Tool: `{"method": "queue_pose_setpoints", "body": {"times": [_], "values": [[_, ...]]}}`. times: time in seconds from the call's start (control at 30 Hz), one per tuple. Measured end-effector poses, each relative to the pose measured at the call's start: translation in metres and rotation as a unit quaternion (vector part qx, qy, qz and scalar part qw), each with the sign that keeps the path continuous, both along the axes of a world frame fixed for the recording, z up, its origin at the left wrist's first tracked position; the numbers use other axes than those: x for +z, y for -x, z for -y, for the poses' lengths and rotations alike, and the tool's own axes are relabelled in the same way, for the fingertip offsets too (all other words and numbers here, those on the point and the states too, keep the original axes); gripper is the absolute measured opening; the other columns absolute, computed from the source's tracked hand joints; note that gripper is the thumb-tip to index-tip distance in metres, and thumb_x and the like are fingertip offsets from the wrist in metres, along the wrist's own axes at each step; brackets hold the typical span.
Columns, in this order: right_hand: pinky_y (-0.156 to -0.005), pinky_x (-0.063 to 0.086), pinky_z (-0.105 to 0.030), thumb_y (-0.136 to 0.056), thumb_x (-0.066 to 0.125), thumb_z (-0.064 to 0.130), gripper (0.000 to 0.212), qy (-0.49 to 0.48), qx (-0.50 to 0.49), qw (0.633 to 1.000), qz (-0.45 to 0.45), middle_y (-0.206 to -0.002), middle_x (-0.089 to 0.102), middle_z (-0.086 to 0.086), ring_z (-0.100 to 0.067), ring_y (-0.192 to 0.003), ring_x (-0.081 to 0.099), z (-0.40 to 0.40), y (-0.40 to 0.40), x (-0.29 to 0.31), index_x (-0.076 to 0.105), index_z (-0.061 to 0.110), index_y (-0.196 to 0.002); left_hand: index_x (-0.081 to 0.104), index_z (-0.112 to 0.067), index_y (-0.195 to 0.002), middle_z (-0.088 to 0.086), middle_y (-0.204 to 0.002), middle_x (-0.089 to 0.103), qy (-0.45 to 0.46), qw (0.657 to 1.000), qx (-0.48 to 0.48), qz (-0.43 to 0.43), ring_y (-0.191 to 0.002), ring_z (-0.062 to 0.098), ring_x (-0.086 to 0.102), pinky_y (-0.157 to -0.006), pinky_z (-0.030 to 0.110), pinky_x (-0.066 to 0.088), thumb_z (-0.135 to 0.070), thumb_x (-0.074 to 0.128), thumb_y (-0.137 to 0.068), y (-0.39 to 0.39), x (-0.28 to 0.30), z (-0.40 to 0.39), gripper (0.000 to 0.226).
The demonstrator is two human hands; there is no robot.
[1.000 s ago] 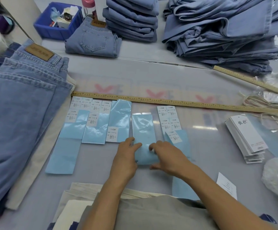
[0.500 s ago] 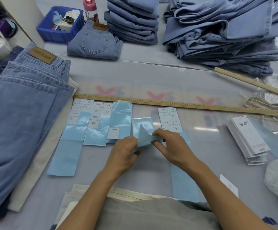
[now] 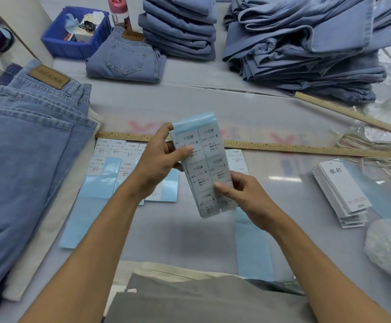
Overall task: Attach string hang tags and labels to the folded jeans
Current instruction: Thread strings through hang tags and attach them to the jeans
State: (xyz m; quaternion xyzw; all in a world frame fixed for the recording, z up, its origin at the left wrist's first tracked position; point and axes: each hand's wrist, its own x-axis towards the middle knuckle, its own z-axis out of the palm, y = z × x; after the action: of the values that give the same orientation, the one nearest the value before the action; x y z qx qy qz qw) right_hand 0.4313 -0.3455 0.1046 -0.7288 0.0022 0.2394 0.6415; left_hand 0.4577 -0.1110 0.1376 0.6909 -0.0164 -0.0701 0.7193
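I hold a sheet of white size labels point(image 3: 203, 164) on pale blue backing up above the table, printed side toward me. My left hand point(image 3: 160, 163) grips its upper left edge, thumb lying across a label. My right hand point(image 3: 241, 194) pinches its lower right edge. More label sheets point(image 3: 110, 173) lie in a row on the table under my left arm. A stack of white hang tags point(image 3: 343, 194) sits at the right, with a bundle of strings point(image 3: 371, 145) behind it. Folded jeans point(image 3: 126, 59) lie at the back; a larger pair of jeans point(image 3: 26, 145) lies at the left.
Two wooden rulers cross the table: a long ruler point(image 3: 306, 149) behind the labels and a second ruler point(image 3: 350, 114) at the back right. Stacks of denim point(image 3: 301, 43) fill the back. A blue bin point(image 3: 73, 36) and a pink-capped bottle point(image 3: 119, 10) stand at the back left. Plastic wrap point(image 3: 390, 248) lies at the right.
Both hands picked a blue-backed sheet up off the table, turned it over and raised it, so its printed labels now face me.
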Motion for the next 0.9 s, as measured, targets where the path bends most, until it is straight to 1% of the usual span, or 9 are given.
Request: {"method": "queue_pose_setpoints", "body": {"times": [0.13, 0.27, 0.43, 0.57, 0.67, 0.7, 0.77, 0.83, 0.9], "values": [[-0.084, 0.062, -0.034, -0.095, 0.069, 0.015, 0.02, 0.004, -0.036, 0.998, -0.057, -0.107, 0.078, -0.001, -0.02, -0.098, 0.075, -0.005, 0.004, -0.019, 0.07, 0.011, -0.115, 0.054, -0.023, -0.124, 0.009, -0.11, 0.071, -0.066, 0.997, 0.02, -0.031, -0.097, 0.02, 0.072, -0.068, 0.034, 0.062, -0.003, 0.062, -0.097, -0.019, -0.023, 0.004, 0.035], [-0.084, 0.061, -0.033, -0.095, 0.068, 0.012, 0.02, 0.029, -0.055, 0.993, -0.102, -0.106, 0.078, 0.001, -0.017, -0.096, 0.075, -0.01, 0.009, -0.037, 0.069, 0.012, -0.115, 0.059, -0.024, -0.121, 0.005, -0.111, 0.071, -0.06, 0.994, 0.067, -0.061, -0.087, 0.008, 0.072, -0.064, 0.026, 0.059, 0.001, 0.06, -0.096, -0.034, -0.049, 0.008, 0.035], [-0.084, 0.061, -0.03, -0.096, 0.067, 0.009, 0.024, 0.008, -0.078, 0.99, -0.121, -0.108, 0.077, 0.004, -0.015, -0.099, 0.075, -0.014, 0.01, -0.049, 0.067, 0.013, -0.12, 0.063, -0.023, -0.113, 0.003, -0.103, 0.075, -0.021, 0.992, 0.088, -0.087, -0.092, 0.014, 0.071, -0.065, 0.031, 0.06, 0.002, 0.061, -0.095, -0.047, -0.068, 0.011, 0.031], [-0.081, 0.061, -0.029, -0.096, 0.067, 0.011, 0.022, 0.015, -0.081, 0.989, -0.124, -0.106, 0.078, 0.003, -0.016, -0.097, 0.075, -0.014, 0.01, -0.052, 0.067, 0.013, -0.118, 0.06, -0.019, -0.121, 0.008, -0.108, 0.075, 0.001, 0.992, 0.088, -0.095, -0.088, 0.014, 0.07, -0.064, 0.028, 0.058, 0.003, 0.066, -0.092, -0.05, -0.076, 0.013, 0.036], [-0.079, 0.062, -0.03, -0.098, 0.065, 0.018, 0.019, 0.017, -0.087, 0.987, -0.134, -0.103, 0.078, 0.005, -0.014, -0.095, 0.075, -0.015, 0.011, -0.052, 0.066, 0.014, -0.117, 0.058, -0.018, -0.125, 0.009, -0.11, 0.074, -0.016, 0.992, 0.09, -0.092, -0.087, 0.018, 0.069, -0.066, 0.029, 0.06, 0.009, 0.065, -0.09, -0.053, -0.082, 0.016, 0.044], [-0.082, 0.062, -0.033, -0.099, 0.064, 0.021, 0.021, 0.038, -0.08, 0.988, -0.125, -0.104, 0.078, 0.007, -0.011, -0.094, 0.075, -0.015, 0.012, -0.052, 0.065, 0.016, -0.119, 0.058, -0.019, -0.125, 0.007, -0.109, 0.075, -0.025, 0.991, 0.096, -0.094, -0.087, 0.018, 0.068, -0.066, 0.028, 0.06, 0.01, 0.063, -0.09, -0.054, -0.084, 0.017, 0.046], [-0.089, 0.06, -0.033, -0.097, 0.066, 0.024, 0.03, 0.149, -0.048, 0.986, -0.061, -0.108, 0.074, 0.011, -0.007, -0.095, 0.072, -0.011, 0.013, -0.052, 0.06, 0.02, -0.127, 0.056, -0.024, -0.123, 0.002, -0.107, 0.074, -0.054, 0.988, 0.101, -0.105, -0.086, 0.017, 0.068, -0.061, 0.022, 0.057, 0.011, 0.058, -0.089, -0.058, -0.088, 0.019, 0.049], [-0.089, 0.053, -0.023, -0.094, 0.068, 0.024, 0.048, 0.264, -0.015, 0.964, 0.014, -0.112, 0.066, 0.015, -0.003, -0.097, 0.067, -0.005, 0.016, -0.053, 0.052, 0.026, -0.139, 0.052, -0.03, -0.121, 0.002, -0.113, 0.072, -0.092, 0.983, 0.09, -0.129, -0.089, 0.02, 0.069, -0.061, 0.023, 0.055, 0.012, 0.052, -0.088, -0.061, -0.094, 0.023, 0.053], [-0.088, 0.05, -0.019, -0.094, 0.069, 0.021, 0.052, 0.314, 0.016, 0.947, 0.065, -0.114, 0.063, 0.013, -0.002, -0.099, 0.064, 0.0, 0.019, -0.054, 0.051, 0.025, -0.143, 0.048, -0.032, -0.124, 0.006, -0.121, 0.069, -0.138, 0.978, 0.073, -0.137, -0.092, 0.022, 0.069, -0.065, 0.029, 0.053, 0.011, 0.047, -0.088, -0.064, -0.102, 0.025, 0.056]]}}
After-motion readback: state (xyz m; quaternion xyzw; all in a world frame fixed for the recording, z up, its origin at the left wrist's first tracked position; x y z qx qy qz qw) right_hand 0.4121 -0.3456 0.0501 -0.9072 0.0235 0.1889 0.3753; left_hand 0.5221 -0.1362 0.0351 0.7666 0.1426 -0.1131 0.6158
